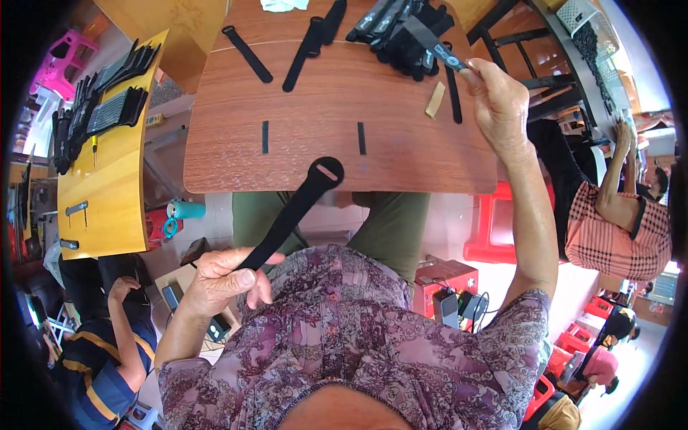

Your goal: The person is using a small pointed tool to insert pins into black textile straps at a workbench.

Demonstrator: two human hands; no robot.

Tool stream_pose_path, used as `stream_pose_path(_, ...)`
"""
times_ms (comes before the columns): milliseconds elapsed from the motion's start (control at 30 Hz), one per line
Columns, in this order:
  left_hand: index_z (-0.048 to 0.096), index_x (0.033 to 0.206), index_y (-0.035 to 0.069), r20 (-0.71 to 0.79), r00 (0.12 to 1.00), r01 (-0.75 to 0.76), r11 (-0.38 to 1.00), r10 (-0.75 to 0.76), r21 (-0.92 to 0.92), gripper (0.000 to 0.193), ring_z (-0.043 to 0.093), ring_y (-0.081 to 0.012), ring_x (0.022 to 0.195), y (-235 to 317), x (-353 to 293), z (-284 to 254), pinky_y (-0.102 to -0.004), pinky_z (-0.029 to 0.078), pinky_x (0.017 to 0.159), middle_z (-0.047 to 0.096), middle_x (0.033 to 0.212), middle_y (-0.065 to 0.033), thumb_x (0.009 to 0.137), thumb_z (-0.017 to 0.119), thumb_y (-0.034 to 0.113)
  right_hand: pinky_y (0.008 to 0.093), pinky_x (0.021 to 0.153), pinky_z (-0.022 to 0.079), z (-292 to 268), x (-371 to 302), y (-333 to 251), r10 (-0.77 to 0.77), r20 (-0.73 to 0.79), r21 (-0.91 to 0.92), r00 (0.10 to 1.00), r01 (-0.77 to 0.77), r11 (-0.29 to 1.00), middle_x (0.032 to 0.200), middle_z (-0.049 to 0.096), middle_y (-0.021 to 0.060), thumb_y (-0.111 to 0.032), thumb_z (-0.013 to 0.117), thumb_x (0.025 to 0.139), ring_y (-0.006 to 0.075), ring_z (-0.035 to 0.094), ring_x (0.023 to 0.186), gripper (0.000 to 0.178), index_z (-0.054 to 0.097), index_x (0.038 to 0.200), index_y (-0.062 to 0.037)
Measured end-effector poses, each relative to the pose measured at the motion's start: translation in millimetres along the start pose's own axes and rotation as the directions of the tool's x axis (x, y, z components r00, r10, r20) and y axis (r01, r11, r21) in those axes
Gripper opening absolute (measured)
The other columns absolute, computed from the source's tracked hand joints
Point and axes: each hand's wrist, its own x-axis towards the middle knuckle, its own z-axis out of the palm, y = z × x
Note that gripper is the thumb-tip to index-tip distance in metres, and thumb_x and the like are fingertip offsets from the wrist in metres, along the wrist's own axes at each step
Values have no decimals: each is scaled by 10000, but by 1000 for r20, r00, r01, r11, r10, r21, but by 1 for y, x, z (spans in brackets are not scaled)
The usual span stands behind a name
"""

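Observation:
My left hand (226, 278) is close to my chest and pinches one end of a long black strap (294, 211). The strap runs up to a looped end with a slot that rests on the near edge of the brown wooden table (337, 154). My right hand (498, 100) is raised over the table's right side and grips the end of another black strap (437, 46), pulled from a pile of black straps (405, 32) at the far edge.
Two loose black straps (247, 54) lie at the table's far left, and a small tan piece (435, 99) lies near my right hand. A yellow table (107, 150) with more straps stands left. People sit at lower left and right. Red stools stand under the table.

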Motion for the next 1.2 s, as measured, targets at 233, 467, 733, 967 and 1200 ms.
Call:
stream_pose_path(233, 468, 1053, 18, -57, 997, -59, 971, 47, -230, 319, 590, -186, 564, -17, 12, 5, -284, 475, 554, 638, 791, -261, 836, 617, 198, 319, 518, 460, 10, 32, -12, -194, -7, -166, 981, 190, 968, 664, 559, 83, -7, 620, 770, 234, 597, 608, 174, 572, 931, -52)
stream_pose_path(467, 450, 1059, 22, -39, 991, -133, 951, 127, -280, 310, 617, -210, 580, -24, 19, 5, -293, 499, 547, 625, 854, -290, 811, 618, 101, 277, 500, 446, 53, 9, -2, -395, 187, -365, 899, 437, 822, 634, 454, 37, -73, 565, 665, 163, 520, 588, 262, 511, 908, 7)
stream_pose_path(733, 459, 1079, -16, -35, 991, -131, 958, 126, -256, 311, 602, -189, 560, -22, 27, 9, -262, 466, 498, 627, 837, -272, 855, 586, 159, 304, 506, 467, 85, -35, 13, -327, 380, -337, 865, 459, 822, 683, 504, 50, -124, 565, 713, 174, 548, 635, 230, 528, 911, -13)
stream_pose_path(967, 487, 1155, -67, -181, 978, -151, 944, 100, -294, 488, 562, -135, 574, -12, 51, 23, -222, 407, 505, 642, 840, -203, 955, 392, 368, 353, 569, 476, 96, -43, -4, -186, 455, -200, 871, 303, 932, 732, 555, 86, -270, 544, 835, 238, 586, 687, 218, 553, 848, -52)
stream_pose_path(1200, 575, 1150, 4, -308, 938, -142, 987, 159, 78, 321, 535, -92, 650, -20, 63, 21, -214, 410, 557, 641, 842, -87, 928, 503, 224, 247, 492, 448, 64, -36, -41, 172, 237, 160, 956, -213, 964, 741, 638, 82, -115, 653, 802, 133, 581, 595, 187, 644, 982, -67)
